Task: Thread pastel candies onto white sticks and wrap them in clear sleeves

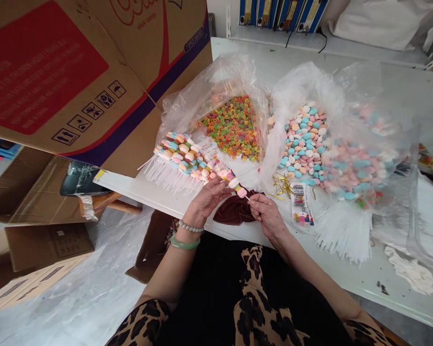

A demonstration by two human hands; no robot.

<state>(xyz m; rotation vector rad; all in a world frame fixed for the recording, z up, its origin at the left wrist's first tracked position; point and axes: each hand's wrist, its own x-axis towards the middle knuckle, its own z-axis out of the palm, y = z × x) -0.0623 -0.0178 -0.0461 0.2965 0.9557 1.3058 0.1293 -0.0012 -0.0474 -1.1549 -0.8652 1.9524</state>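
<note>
Both hands work a candy skewer [226, 174] at the edge of the white table [346, 274].

The left hand [206, 202] has its fingers closed around the skewer's sleeved middle, while the right hand [265, 215] pinches the bare stick end just below the pink bottom candy. Beyond the left fingertips lies a row of finished skewers [180, 153]; a dark red cloth [234, 211] sits between the hands.

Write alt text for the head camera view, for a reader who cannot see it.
Two hands hold a candy skewer at a white table's edge: the left hand by the candies, the right hand on the stick end. Behind lie finished skewers, a bag of colourful rings and a bag of pastel candies.
</note>
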